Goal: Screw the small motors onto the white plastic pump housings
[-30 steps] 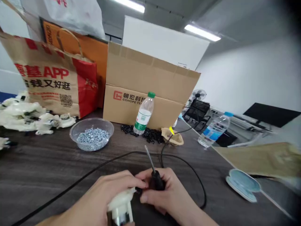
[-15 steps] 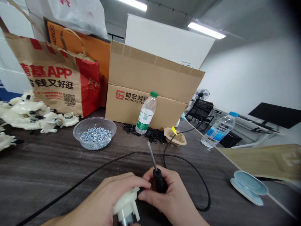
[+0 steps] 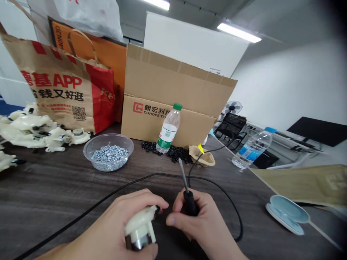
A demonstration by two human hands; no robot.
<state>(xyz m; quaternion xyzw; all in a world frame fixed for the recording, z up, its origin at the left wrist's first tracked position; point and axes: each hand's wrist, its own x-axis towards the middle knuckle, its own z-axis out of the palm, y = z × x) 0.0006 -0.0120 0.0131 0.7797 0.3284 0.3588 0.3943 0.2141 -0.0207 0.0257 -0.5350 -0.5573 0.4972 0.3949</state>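
My left hand (image 3: pixel 123 224) is wrapped round a cream plastic part with a silver motor (image 3: pixel 141 227), its index finger lying along the top. A small black piece (image 3: pixel 157 209) sits at the part's upper right end, by that fingertip. In my right hand (image 3: pixel 199 220) is a screwdriver (image 3: pixel 189 200), its black handle in the palm and its metal shaft pointing up and away. The thumb and index finger of that hand come close together at the left; whether anything small is between them I cannot tell. A narrow gap separates the two hands.
A clear bowl of screws (image 3: pixel 108 153) stands beyond my hands, left of a green-capped bottle (image 3: pixel 168 130) among black pieces (image 3: pixel 179 155). A black cable (image 3: pixel 146 177) loops across the table. Several cream assemblies (image 3: pixel 35 131) lie at the left; an open pale-blue case (image 3: pixel 288 213) lies right.
My hands have moved apart: the right one shifted right with the screwdriver, the left one slightly left with the motor part. The black piece at the part's end now shows more clearly.
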